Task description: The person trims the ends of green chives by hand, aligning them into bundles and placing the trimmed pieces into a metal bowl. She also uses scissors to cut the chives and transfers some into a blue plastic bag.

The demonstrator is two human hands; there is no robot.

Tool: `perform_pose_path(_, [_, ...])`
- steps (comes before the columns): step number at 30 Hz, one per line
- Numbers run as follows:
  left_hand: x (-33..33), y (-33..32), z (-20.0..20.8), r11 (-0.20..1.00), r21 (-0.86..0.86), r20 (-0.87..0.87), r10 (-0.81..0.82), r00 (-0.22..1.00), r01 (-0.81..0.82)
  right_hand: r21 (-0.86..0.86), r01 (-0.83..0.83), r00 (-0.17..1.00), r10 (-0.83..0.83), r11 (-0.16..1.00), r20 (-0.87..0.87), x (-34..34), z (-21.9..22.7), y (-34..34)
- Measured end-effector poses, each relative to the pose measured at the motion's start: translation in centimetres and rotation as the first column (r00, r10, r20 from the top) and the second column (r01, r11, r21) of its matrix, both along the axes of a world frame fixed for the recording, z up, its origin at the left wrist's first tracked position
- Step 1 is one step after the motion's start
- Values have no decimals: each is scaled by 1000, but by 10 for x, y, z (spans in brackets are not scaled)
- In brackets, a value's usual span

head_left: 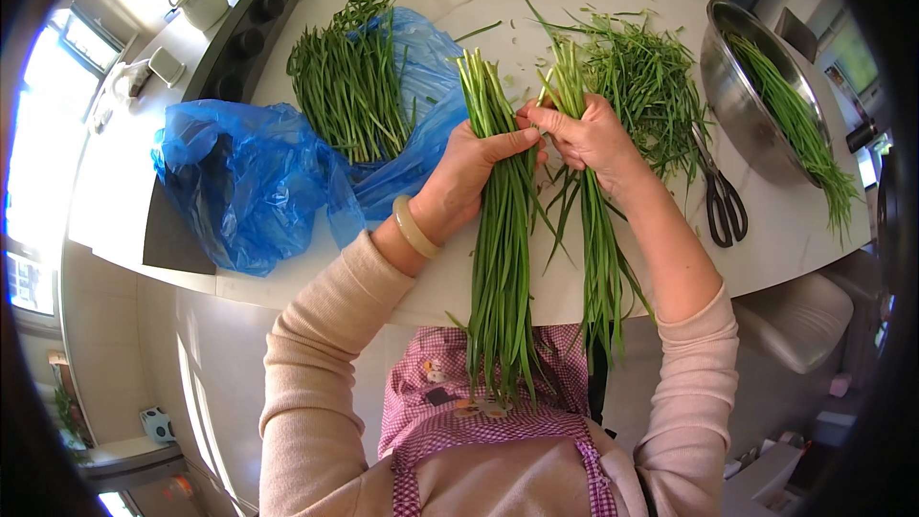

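My left hand point(463, 170) is closed around a thick bunch of garlic chives point(502, 258), pale stem ends up, long green leaves hanging past the table's front edge over my lap. A thinner bunch of garlic chives point(600, 258) is gripped in my right hand point(595, 139), also stems up. The fingertips of both hands meet between the two bunches, near the stem ends. Behind my right hand lies a loose heap of chive scraps point(646, 86). Scissors point(725, 199) with black handles rest to its right, blades partly under the heap.
A large heap of chives point(347, 101) lies on a crumpled blue plastic bag point(244, 196) at the left. At the right, a tilted steel bowl point(735, 120) holds more chives point(790, 110), their leaves over its rim. Bits of leaf dot the white table point(402, 282).
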State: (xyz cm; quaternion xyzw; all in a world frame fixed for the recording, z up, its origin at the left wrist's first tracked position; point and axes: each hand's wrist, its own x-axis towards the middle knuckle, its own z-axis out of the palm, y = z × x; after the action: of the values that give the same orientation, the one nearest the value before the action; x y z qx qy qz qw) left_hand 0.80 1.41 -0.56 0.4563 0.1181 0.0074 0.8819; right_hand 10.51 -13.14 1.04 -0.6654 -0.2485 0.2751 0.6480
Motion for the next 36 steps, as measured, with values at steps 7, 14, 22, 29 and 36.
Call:
perform_pose_path(7, [0, -1, 1, 991, 81, -13, -107, 994, 107, 208, 124, 989, -103, 970, -109, 19, 3, -11])
perform_pose_path(14, [2, -1, -2, 961, 203, 70, -205, 976, 187, 35, -11, 1000, 12, 999, -28, 12, 2, -8])
perform_pose_path(22, [-1, 3, 2, 996, -6, 17, -86, 996, 86, 91, 30, 996, -22, 995, -86, 12, 4, -6])
perform_pose_path(29, [3, 3, -1, 997, 41, -36, -70, 997, 71, 62, 13, 999, -11, 998, -35, 13, 4, -7])
perform_pose_path(36, [-1, -1, 4, 991, 132, -8, 10, 1000, -9, -142, -108, 994, 108, 984, -11, 10, 12, -9])
